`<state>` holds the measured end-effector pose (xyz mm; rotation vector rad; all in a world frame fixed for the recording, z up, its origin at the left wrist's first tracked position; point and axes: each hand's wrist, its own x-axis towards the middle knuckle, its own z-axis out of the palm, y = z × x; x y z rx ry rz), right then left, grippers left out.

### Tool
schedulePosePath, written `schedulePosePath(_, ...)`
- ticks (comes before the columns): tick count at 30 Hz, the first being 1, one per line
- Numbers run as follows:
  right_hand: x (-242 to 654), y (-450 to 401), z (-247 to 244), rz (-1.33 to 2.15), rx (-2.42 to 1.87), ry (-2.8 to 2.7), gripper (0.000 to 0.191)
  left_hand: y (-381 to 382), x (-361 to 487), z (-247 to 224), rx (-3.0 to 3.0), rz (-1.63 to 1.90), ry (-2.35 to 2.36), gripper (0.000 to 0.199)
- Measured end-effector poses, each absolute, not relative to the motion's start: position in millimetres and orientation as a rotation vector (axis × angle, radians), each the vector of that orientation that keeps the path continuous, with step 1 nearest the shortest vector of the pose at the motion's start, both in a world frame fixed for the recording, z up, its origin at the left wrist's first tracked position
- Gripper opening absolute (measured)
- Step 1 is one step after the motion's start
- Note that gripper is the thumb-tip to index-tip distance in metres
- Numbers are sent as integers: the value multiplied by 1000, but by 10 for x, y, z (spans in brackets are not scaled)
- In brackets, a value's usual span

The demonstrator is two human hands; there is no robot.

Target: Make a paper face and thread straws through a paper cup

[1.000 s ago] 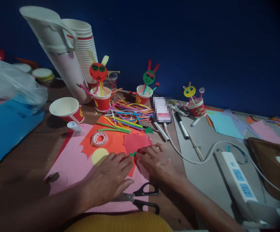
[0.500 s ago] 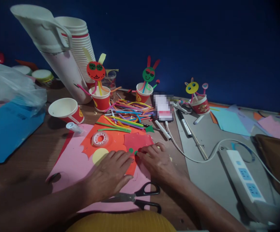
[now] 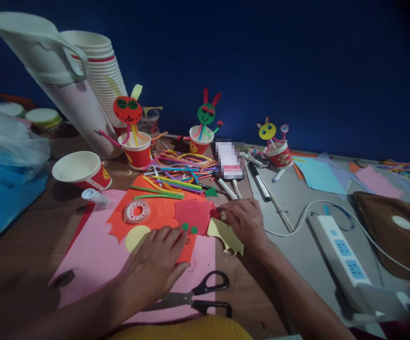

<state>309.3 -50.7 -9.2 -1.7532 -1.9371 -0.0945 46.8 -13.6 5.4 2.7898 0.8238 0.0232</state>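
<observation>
My left hand (image 3: 160, 257) lies flat, fingers outstretched, on the orange paper (image 3: 120, 222) and partly over the yellow paper circle (image 3: 137, 238). Two small green paper dots (image 3: 190, 228) sit just past its fingertips, by the red paper (image 3: 194, 212). My right hand (image 3: 245, 222) is at the right edge of the red paper, its fingers bent together; what they pinch, if anything, is too small to name. A cut pale yellow scrap (image 3: 228, 236) lies beside that hand. Black-handled scissors (image 3: 191, 297) rest on the pink sheet (image 3: 84, 245), blades partly under my left wrist.
A tape roll (image 3: 137, 212), coloured sticks (image 3: 180, 170) and an upright paper cup (image 3: 81, 170) surround the sheets. Behind stand cups with paper-faced figures (image 3: 136, 151), a leaning flask (image 3: 73, 104) and stacked cups (image 3: 106, 71). Right are a phone (image 3: 229, 160), markers (image 3: 259, 182) and a power strip (image 3: 345, 255).
My right hand has moved right, away from the green dots, uncovering the dots and the pale yellow scrap. My left hand stays flat on the paper. The view has shifted slightly.
</observation>
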Motion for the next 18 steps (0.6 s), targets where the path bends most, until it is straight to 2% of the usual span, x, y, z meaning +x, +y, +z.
schedulePosePath(9,3374,-435,-90,-228,-1947,-1726,18,-193,439,-65,2854,124,875,42)
schedulePosePath(18,3375,-420,-142,-294,-2038,-1731,10,-147,375,-242,2931,352,796,44)
